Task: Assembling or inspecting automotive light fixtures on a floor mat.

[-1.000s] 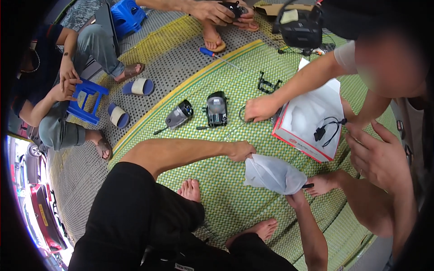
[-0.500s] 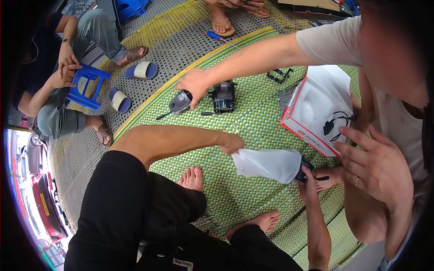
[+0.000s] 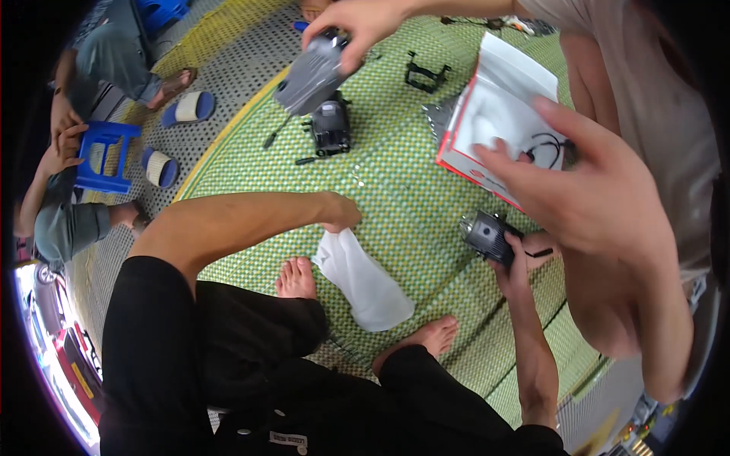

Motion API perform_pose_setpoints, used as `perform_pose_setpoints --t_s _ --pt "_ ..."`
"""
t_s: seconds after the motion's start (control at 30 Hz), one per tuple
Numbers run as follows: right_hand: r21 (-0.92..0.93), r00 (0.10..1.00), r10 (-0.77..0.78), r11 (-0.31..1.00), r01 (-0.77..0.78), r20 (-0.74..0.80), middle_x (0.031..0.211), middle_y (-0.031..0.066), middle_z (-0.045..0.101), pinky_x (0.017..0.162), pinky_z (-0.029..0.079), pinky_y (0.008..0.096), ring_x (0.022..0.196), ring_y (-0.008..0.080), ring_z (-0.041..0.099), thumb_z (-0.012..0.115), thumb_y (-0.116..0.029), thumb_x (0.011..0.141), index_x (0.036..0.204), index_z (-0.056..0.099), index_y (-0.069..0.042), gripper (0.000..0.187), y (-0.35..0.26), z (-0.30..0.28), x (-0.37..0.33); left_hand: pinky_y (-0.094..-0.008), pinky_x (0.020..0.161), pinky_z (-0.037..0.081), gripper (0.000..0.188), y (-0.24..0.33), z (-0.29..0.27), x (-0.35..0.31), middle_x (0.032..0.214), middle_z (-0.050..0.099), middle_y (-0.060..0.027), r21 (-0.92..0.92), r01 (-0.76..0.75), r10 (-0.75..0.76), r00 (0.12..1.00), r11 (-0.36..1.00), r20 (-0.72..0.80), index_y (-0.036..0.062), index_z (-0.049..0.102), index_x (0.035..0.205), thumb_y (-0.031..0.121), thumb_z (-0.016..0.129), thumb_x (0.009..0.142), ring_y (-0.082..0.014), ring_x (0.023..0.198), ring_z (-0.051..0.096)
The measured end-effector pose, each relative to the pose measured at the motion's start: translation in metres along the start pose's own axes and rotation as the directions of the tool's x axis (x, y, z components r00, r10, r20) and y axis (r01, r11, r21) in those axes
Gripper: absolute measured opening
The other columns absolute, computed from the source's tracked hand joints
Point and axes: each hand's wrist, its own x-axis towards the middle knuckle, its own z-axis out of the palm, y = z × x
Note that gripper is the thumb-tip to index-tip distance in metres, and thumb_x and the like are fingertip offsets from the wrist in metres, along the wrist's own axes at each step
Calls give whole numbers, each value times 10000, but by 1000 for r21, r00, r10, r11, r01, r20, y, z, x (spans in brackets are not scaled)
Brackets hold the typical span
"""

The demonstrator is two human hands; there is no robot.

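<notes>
My left hand (image 3: 340,212) pinches the top end of a limp white pouch (image 3: 369,289), which hangs down over the mat near my feet. In my right hand (image 3: 514,262) is a black finned device (image 3: 490,235) with a lens-like face and a short cable, held apart from the pouch. A co-worker's hand (image 3: 365,30) holds up a similar finned device (image 3: 310,76) with a dangling cable. Below that one, another black finned device (image 3: 330,125) rests on the mat.
An open white-and-red box (image 3: 487,163) holds a black cable, with the co-worker's other hand (image 3: 585,190) in front of it. A black bracket (image 3: 426,74) lies behind. On the left are a blue stool (image 3: 106,156), slippers (image 3: 188,109) and a seated person. The green mat (image 3: 251,243) lies beneath.
The white pouch has come off the black device and moved left with my left hand; the device is now uncovered in my right hand. The co-worker has lifted a finned device off the mat.
</notes>
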Motion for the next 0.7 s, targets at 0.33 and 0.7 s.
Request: perform_pose_setpoints --t_s 0.33,0.7 --pt "150 998 43 987 -51 53 1109 40 718 820 518 359 948 186 675 589 -359 939 1254 623 -71 428 -11 29 -6 -416 826 553 314 17 -18 2 981 704 -168 -705 25 -149 982 709 -115 87 676 1128 45 550 844 -349 971 685" --pt "173 990 101 978 -117 97 1098 75 725 871 519 373 970 203 681 591 -331 925 1240 641 -58 420 -6 65 8 -400 846 566 138 -10 25 -28 1046 659 -160 -183 -4 -85 876 983 -475 11 691 913 43 632 793 -338 962 678"
